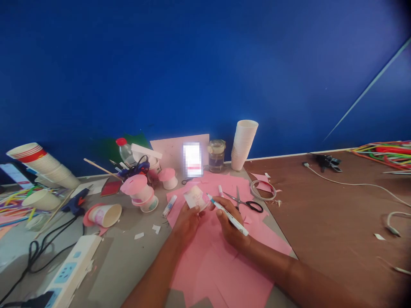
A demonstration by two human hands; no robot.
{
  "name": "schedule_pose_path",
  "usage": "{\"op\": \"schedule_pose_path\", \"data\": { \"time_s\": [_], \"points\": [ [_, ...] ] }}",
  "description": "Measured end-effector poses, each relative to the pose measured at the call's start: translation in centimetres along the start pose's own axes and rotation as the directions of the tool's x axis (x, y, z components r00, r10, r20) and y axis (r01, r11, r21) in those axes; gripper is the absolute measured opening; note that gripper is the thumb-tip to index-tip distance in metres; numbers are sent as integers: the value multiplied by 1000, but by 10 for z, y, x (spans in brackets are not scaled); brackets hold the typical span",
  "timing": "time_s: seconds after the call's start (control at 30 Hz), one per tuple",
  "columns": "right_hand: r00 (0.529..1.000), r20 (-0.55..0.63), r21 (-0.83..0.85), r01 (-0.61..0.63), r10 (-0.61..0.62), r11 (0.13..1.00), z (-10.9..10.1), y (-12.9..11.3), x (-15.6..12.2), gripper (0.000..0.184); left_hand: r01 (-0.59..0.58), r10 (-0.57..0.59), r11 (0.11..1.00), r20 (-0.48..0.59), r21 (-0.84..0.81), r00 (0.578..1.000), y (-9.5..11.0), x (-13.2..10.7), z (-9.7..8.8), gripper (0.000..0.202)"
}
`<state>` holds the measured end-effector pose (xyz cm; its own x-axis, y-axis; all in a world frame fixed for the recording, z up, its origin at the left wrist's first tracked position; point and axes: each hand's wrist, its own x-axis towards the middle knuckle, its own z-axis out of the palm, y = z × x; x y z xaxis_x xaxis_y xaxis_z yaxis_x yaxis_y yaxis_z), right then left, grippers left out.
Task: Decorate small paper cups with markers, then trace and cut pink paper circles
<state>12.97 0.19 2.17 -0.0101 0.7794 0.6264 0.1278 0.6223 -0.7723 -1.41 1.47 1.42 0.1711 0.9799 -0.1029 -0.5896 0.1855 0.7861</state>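
My left hand [186, 220] is closed around a small white paper cup [195, 197] with a squarish paper flap and faint pink marks, held above the pink paper sheets [221, 265]. In my right hand [231, 229] is a slim white marker pen [236, 223], gripped like a pencil. The pen's blue end points up and left, close to the cup; whether it touches cannot be made out. Black-handled scissors [253, 206] lie just right of my right hand. Left of my left hand rests another white marker [169, 206], with paper scraps [156, 229] nearby.
Pink-topped paper cups [135, 188], a glass jar [216, 156], a lit phone [193, 159] and a cup stack [244, 145] stand behind. A tape roll [263, 190] lies right. On the left are a glue gun [75, 203], cords and a power strip [72, 267].
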Motion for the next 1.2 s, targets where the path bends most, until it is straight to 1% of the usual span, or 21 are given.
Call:
{"op": "schedule_pose_path", "data": {
  "time_s": [0.1,0.23,0.33,0.5,0.73,0.93,1.2],
  "points": [
    [1000,-12,27,-12,13,1000,1,0,1,22,8,-9,1000,-13,-21,1000,-2,1,-5,23],
    [999,-4,81,-50,51,995,2,1,0,15,-7,7,1000,17,-22,1000,-3,1,-7,19],
    [998,10,80,-65,65,995,1,4,-3,12,-7,7,1000,23,-21,1000,-3,1,-6,20],
    [997,10,77,-81,80,994,-2,9,-3,15,-17,19,999,45,-40,999,-2,1,-6,15],
    [994,4,121,-109,110,987,-2,7,0,13,-14,16,999,51,-29,999,0,1,-3,18],
    [992,10,93,-124,124,988,-3,7,0,11,-42,41,999,90,15,995,1,2,-1,25],
    [979,25,88,-205,204,975,-2,4,3,11,-59,54,998,120,37,991,1,2,0,25]
  ]
}}
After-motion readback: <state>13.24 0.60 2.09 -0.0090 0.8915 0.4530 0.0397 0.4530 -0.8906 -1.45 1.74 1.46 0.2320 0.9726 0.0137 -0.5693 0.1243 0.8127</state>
